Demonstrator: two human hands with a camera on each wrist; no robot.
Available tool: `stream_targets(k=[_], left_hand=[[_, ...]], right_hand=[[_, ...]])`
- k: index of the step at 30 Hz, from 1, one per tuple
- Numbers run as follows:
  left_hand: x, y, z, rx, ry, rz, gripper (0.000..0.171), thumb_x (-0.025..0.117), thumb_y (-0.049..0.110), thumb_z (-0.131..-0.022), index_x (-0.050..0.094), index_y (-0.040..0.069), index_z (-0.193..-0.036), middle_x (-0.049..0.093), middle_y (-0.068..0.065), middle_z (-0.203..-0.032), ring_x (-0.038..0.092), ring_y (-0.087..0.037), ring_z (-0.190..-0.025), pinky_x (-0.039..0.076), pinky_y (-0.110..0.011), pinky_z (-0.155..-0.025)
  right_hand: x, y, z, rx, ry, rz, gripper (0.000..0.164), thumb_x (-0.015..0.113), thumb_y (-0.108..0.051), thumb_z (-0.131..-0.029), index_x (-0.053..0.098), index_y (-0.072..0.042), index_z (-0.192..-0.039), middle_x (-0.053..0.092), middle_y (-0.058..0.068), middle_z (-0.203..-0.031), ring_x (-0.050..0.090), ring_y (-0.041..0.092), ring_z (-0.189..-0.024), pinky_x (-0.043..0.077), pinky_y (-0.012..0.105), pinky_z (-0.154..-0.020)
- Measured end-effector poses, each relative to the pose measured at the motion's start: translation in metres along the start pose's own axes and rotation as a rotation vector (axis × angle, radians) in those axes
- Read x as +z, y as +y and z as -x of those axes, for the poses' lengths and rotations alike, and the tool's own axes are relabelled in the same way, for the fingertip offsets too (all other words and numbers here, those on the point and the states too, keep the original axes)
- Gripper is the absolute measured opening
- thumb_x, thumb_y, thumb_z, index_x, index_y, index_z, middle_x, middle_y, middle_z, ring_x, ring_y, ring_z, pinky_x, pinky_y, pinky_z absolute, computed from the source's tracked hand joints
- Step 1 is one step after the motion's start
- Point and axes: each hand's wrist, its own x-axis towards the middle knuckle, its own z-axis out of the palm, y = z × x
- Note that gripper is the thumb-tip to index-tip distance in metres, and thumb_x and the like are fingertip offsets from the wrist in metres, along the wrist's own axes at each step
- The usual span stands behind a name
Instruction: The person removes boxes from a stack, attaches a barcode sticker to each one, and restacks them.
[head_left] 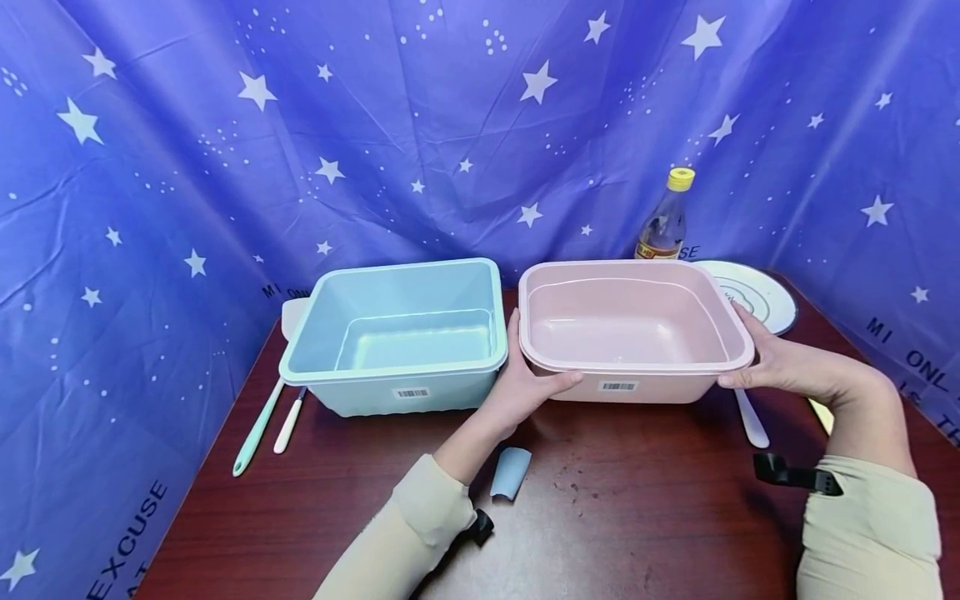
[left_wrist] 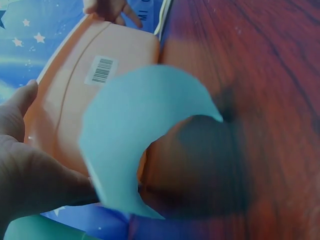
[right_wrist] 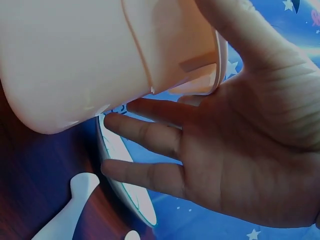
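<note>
My left hand (head_left: 520, 385) and right hand (head_left: 780, 361) hold a pink plastic basin (head_left: 637, 387) at its two ends. The left thumb lies along the front under the rim, with the fingers at the left side, between the pink basin and a light blue basin (head_left: 412, 397). At the right front corner, the right thumb is on the front and the fingers reach along the side; the right wrist view shows those fingers (right_wrist: 150, 137) extended beside the wall. Both basins have barcode labels. A curved light blue piece (left_wrist: 135, 105) lies on the table near the left forearm.
Behind the pink basin stands a yellow-capped bottle (head_left: 663, 223); a white plate (head_left: 768, 304) is at its right. A white handle (head_left: 752, 421) sticks out near the right hand. Green (head_left: 258, 429) and white handles (head_left: 288, 425) lie left of the blue basin. Starred blue cloth surrounds the table.
</note>
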Motion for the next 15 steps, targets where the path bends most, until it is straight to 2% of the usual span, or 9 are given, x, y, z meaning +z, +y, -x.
stream_targets(k=[1,2,3,5,8,9,11,13,15], left_hand=[[0.0,0.0,0.0,0.008,-0.004,0.003,0.123,0.087,0.015,-0.079,-0.003,0.028,-0.162,0.018,-0.008,-0.165,0.028,-0.028,-0.146,0.022,-0.041,-0.118],[0.0,0.001,0.001,0.016,-0.01,0.011,0.122,0.086,0.013,-0.08,-0.003,0.027,-0.162,0.017,-0.008,-0.165,0.028,-0.028,-0.146,0.022,-0.04,-0.118],[0.0,0.001,0.001,0.024,-0.013,0.015,0.122,0.086,0.012,-0.08,-0.003,0.026,-0.162,0.017,-0.008,-0.165,0.028,-0.028,-0.146,0.023,-0.039,-0.117],[0.001,0.002,0.002,0.038,-0.013,0.022,0.12,0.085,0.011,-0.081,-0.002,0.025,-0.162,0.016,-0.009,-0.165,0.028,-0.028,-0.146,0.025,-0.038,-0.117],[0.003,0.003,0.004,0.052,-0.006,0.027,0.119,0.085,0.01,-0.081,-0.001,0.024,-0.162,0.017,-0.01,-0.165,0.03,-0.028,-0.145,0.026,-0.037,-0.116],[0.004,0.003,0.004,0.056,-0.004,0.025,0.119,0.085,0.01,-0.081,0.0,0.024,-0.162,0.018,-0.01,-0.165,0.03,-0.029,-0.145,0.026,-0.037,-0.116],[0.005,0.004,0.005,0.069,-0.001,0.021,0.118,0.085,0.01,-0.08,0.001,0.024,-0.162,0.018,-0.01,-0.164,0.03,-0.028,-0.145,0.025,-0.036,-0.116],[0.006,0.005,0.006,0.085,0.001,0.021,0.118,0.085,0.01,-0.08,0.001,0.024,-0.162,0.019,-0.01,-0.164,0.03,-0.029,-0.145,0.024,-0.036,-0.117],[0.008,0.008,0.008,0.096,0.006,0.018,0.118,0.085,0.01,-0.08,0.002,0.024,-0.162,0.02,-0.01,-0.164,0.031,-0.028,-0.145,0.024,-0.035,-0.117]], right_hand=[[0.0,0.0,0.0,0.002,0.0,0.009,0.113,0.072,-0.014,-0.09,-0.016,-0.021,-0.161,-0.004,0.027,-0.163,0.01,0.048,-0.139,0.027,0.006,-0.085],[0.0,-0.001,0.0,0.008,0.001,0.018,0.113,0.072,-0.014,-0.09,-0.015,-0.022,-0.161,-0.003,0.027,-0.163,0.011,0.048,-0.139,0.027,0.008,-0.087],[0.0,-0.001,0.001,0.011,0.0,0.021,0.112,0.072,-0.014,-0.09,-0.015,-0.022,-0.161,-0.002,0.027,-0.163,0.012,0.048,-0.139,0.027,0.012,-0.095],[0.0,-0.003,0.001,0.024,-0.002,0.032,0.111,0.072,-0.014,-0.091,-0.014,-0.022,-0.161,0.0,0.028,-0.162,0.014,0.049,-0.138,0.026,0.031,-0.11],[-0.001,-0.005,0.003,0.052,0.0,0.047,0.109,0.07,-0.016,-0.092,-0.014,-0.021,-0.161,0.003,0.028,-0.161,0.017,0.046,-0.137,0.021,0.061,-0.108],[-0.001,-0.005,0.004,0.057,0.002,0.054,0.108,0.07,-0.016,-0.092,-0.014,-0.021,-0.161,0.004,0.028,-0.161,0.018,0.042,-0.138,0.022,0.059,-0.108],[-0.002,-0.006,0.007,0.041,0.017,0.086,0.106,0.069,-0.016,-0.093,-0.011,-0.018,-0.161,0.009,0.029,-0.159,0.024,0.031,-0.135,0.029,0.039,-0.108],[-0.003,-0.007,0.01,0.021,0.034,0.107,0.104,0.068,-0.016,-0.093,-0.009,-0.017,-0.161,0.012,0.028,-0.157,0.028,0.016,-0.131,0.033,0.02,-0.097],[-0.005,-0.009,0.014,-0.013,0.049,0.119,0.103,0.068,-0.014,-0.093,-0.007,-0.02,-0.162,0.013,0.025,-0.157,0.03,0.004,-0.123,0.032,0.009,-0.083]])
